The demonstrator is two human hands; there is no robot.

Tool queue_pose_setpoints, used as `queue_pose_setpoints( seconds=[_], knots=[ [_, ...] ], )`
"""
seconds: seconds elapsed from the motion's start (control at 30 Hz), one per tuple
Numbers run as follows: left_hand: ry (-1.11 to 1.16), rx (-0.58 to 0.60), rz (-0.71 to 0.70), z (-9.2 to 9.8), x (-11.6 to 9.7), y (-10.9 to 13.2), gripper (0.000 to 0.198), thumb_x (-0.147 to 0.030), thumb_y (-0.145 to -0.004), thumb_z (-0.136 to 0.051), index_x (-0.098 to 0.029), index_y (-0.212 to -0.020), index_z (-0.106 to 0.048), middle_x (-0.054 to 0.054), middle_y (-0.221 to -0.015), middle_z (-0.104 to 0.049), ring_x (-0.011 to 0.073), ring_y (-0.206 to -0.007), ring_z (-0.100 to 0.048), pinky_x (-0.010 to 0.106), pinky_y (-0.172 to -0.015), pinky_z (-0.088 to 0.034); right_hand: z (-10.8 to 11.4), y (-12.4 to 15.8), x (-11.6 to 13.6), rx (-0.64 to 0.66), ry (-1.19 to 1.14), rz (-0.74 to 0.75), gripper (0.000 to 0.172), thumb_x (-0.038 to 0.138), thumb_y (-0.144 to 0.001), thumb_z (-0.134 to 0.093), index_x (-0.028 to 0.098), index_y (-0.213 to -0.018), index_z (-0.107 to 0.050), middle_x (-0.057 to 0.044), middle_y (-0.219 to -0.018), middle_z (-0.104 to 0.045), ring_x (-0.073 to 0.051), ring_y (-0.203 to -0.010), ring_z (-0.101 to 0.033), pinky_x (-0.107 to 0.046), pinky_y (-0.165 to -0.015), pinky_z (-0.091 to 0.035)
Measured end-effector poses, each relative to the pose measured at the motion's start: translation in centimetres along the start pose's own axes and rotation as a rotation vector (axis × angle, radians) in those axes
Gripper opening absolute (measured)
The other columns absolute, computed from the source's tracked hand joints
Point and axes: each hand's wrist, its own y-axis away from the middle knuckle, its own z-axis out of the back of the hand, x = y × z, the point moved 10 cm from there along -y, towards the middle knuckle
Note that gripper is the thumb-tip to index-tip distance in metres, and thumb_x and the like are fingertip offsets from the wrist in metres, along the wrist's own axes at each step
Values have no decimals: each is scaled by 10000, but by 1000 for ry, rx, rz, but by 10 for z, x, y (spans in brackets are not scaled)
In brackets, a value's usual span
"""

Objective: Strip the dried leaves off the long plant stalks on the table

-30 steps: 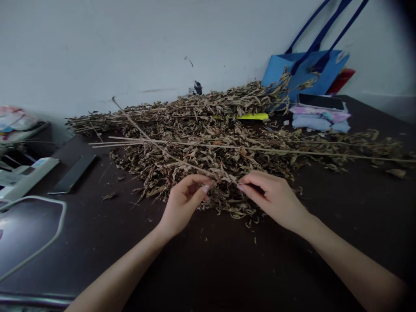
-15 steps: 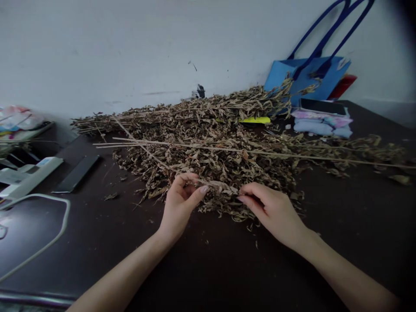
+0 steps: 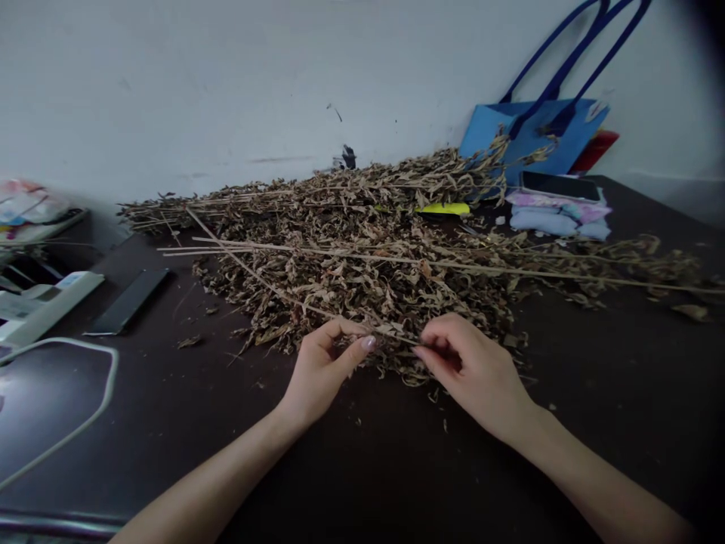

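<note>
A thin dried plant stem (image 3: 272,287) slants from the upper left down to my hands, over a heap of brown, curled dried leaves (image 3: 351,276). My left hand (image 3: 325,366) pinches this stem between thumb and fingertips at the heap's near edge. To the right, my right hand (image 3: 473,370) has thumb and bent fingers closed on the stem's lower end. Some pale, withered leaf is visible between the two hands. Several longer bare stems lie across the top of the heap, reaching toward the right.
Behind the heap, a blue bag (image 3: 544,151) leans at the wall. A phone (image 3: 560,187) rests on folded cloth (image 3: 552,219). At left are a dark flat object (image 3: 130,302), a white power strip (image 3: 57,306) and a pale cable (image 3: 113,378). Leaf crumbs dot the dark table (image 3: 362,483).
My left hand has slid slightly right and down along the stem, closer to my right hand. Less leaf shows between the hands now, and more bare stem.
</note>
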Motion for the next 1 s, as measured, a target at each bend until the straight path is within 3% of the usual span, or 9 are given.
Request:
queue_pose_setpoints(
  seconds=[0.13, 0.4, 0.5, 0.63, 0.73, 0.83, 1.0],
  knots=[
    [28, 29, 33, -5, 1, 1, 127, -295, -765, -659, -177, -772, -614, -30, -584, -524, 66, -449, -406, 189, -413, -330, 2, 1, 11, -25, 51, 130, 102, 174, -899, -442, 200, -925, -537, -44, -900, -586, -106, -715, -559, -220, -605, -436],
    [31, 78, 50, -9, 7, 1, 135, -304, -777, -649, -173, -783, -617, -20, -623, -543, 69, -476, -430, 192, -444, -354, 1, 2, 11, -12, 30, 115, 148, 177, -906, -428, 192, -971, -561, -49, -892, -587, -116, -740, -562, -242, -649, -450],
    [22, 89, 37, -10, 6, 1, 147, -295, -774, -650, -165, -836, -621, 16, -746, -603, 92, -562, -498, 201, -504, -409, 0, 3, 10, -6, 37, 111, 149, 179, -907, -425, 193, -968, -561, -50, -897, -592, -119, -750, -571, -237, -648, -455],
    [121, 32, -19, -4, -1, 0, 316, -270, -733, -692, -181, -1012, -576, 64, -996, -611, 159, -854, -574, 238, -683, -481, 0, 4, 11, -3, 46, 117, 142, 176, -904, -433, 191, -965, -561, -50, -899, -594, -124, -773, -577, -242, -670, -463],
    [195, -60, 6, 5, 2, 0, 387, -283, -731, -698, -200, -1076, -546, 59, -1046, -583, 111, -732, -560, 217, -619, -477, -1, 5, 15, -8, 46, 143, 135, 162, -900, -441, 189, -968, -554, -50, -899, -594, -127, -785, -577, -249, -683, -467],
    [258, -137, 19, 12, 7, 2, 279, -286, -742, -693, -189, -979, -582, 36, -949, -589, 86, -679, -533, 188, -574, -452, -1, 6, 20, -11, 56, 161, 129, 147, -891, -457, 191, -969, -550, -43, -900, -595, -121, -780, -580, -241, -677, -465],
    [218, -55, 10, 2, 7, 5, 109, -267, -774, -667, -176, -807, -616, 8, -788, -584, 70, -598, -488, 179, -508, -405, -2, 9, 27, -18, 73, 190, 131, 134, -884, -471, 180, -971, -557, -46, -903, -599, -114, -787, -580, -234, -681, -463]
  ],
)
